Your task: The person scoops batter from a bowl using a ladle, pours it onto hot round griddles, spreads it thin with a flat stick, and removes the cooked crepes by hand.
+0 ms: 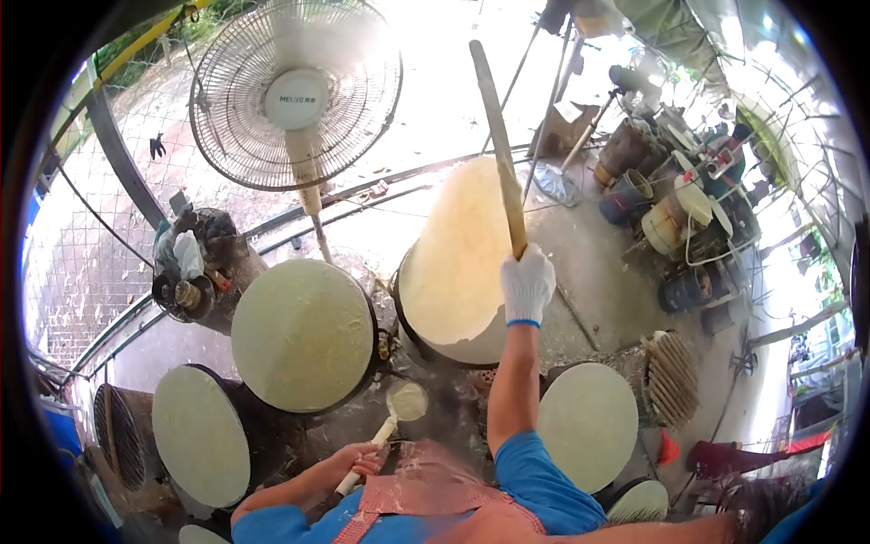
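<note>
My right hand (527, 285), in a white knitted glove, is closed around the lower end of a long flat wooden stick (494, 122) that points up and away. A thin pale sheet (453, 258) stretches from the round top of the middle drum up to the stick's left edge. A bare crescent of the drum's dark-rimmed top (471, 341) shows at its near side. My bare left hand (364, 460) grips the pale handle of a ladle (407, 400), whose round bowl looks coated with pale batter. The ladle is between the drums, close to my apron.
Pale-coated round tops stand at left (304, 335), far left (201, 435) and right (589, 426). A large fan (296, 98) stands ahead. Buckets (625, 197) and clutter crowd the far right. A bundle of sticks (671, 379) lies at right. A cluttered drum (208, 267) stands left.
</note>
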A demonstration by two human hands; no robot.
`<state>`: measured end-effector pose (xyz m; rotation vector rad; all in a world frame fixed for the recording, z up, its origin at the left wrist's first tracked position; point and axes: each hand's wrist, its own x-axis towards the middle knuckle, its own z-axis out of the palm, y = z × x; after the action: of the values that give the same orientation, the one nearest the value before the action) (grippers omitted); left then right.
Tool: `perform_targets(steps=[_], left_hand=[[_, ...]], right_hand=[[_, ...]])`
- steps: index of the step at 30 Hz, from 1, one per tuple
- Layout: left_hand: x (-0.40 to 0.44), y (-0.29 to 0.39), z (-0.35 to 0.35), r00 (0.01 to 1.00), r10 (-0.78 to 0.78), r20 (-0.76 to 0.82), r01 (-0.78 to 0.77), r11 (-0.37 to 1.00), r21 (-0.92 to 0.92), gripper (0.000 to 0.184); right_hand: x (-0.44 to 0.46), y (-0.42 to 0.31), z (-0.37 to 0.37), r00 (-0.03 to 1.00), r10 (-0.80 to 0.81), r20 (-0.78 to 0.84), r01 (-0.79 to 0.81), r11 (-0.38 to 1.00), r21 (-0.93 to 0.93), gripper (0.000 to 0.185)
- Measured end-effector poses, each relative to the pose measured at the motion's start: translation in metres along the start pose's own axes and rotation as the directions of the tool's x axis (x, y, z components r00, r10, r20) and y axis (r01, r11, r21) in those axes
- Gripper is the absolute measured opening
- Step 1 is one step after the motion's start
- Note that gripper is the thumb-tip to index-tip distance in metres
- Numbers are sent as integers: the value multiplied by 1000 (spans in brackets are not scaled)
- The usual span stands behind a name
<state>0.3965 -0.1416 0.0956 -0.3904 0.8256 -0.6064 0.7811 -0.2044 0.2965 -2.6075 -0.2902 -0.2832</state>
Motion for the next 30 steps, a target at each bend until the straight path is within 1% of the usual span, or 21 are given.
perform_targets(steps=[1,3,4,5,6,7,8,9,10,11,12,14,17,19,20,22,23,24,26,29,30], left_hand=[[-1,2,2,1000,-19,-21,19,1000,3,38],[-6,-3,14,997,40,-66,-34,995,95,37],[-8,-5,19,994,65,-85,-52,989,141,37],[-7,-6,17,997,58,-53,-53,994,92,35],[-4,1,0,998,59,-3,-58,984,166,34],[3,16,-25,999,28,44,-38,966,257,33],[15,31,-41,996,-41,82,8,932,364,32],[22,36,-45,1000,-19,-19,25,913,407,28],[19,35,-44,993,6,-119,50,886,462,24],[16,38,-41,994,10,-111,44,881,470,24],[21,38,-32,998,-5,-57,28,904,426,24],[30,33,-13,998,-45,33,32,946,323,24],[55,20,16,994,-96,55,76,952,298,24],[75,6,29,993,-100,56,80,954,290,24],[85,-2,35,993,-97,60,76,956,284,25],[109,-23,50,994,-82,76,58,961,269,25],[120,-34,56,994,-72,81,48,964,261,25],[132,-46,65,995,-62,82,40,966,254,25],[150,-66,76,995,-45,86,22,968,251,25],[170,-94,87,996,-33,89,11,971,240,26],[174,-102,89,995,-31,93,8,973,231,26]], right_hand=[[4,-10,-5,1000,-24,-5,24,1000,-5,22],[12,-27,-17,997,-70,-38,70,997,11,23],[19,-27,-17,994,-98,-40,101,993,69,22],[27,-24,-17,992,-120,-46,124,985,120,21],[36,-15,-20,990,-129,-64,137,978,158,21],[51,9,-3,981,-167,-95,184,958,220,18],[56,26,-1,990,-128,-64,140,959,246,15],[62,52,7,992,-125,-6,122,963,241,23],[67,75,-3,984,-177,-11,173,946,276,13],[63,94,-16,993,-112,-21,113,949,295,17],[62,118,-30,998,-23,66,1,948,317,21],[47,162,-79,976,90,196,-162,906,391,22],[42,285,-115,999,12,33,-21,956,292,23],[40,355,-162,994,104,13,-105,985,135,27],[35,381,-193,986,169,-8,-166,979,120,28],[44,450,-255,991,132,-34,-135,987,-86,29],[50,478,-283,988,74,-134,-99,975,-197,27],[56,504,-308,973,9,-232,-81,950,-302,26],[71,540,-353,962,-106,-253,-46,846,-532,22],[75,552,-380,958,-223,-183,41,734,-678,19],[74,555,-377,958,-247,-148,60,675,-735,18]])
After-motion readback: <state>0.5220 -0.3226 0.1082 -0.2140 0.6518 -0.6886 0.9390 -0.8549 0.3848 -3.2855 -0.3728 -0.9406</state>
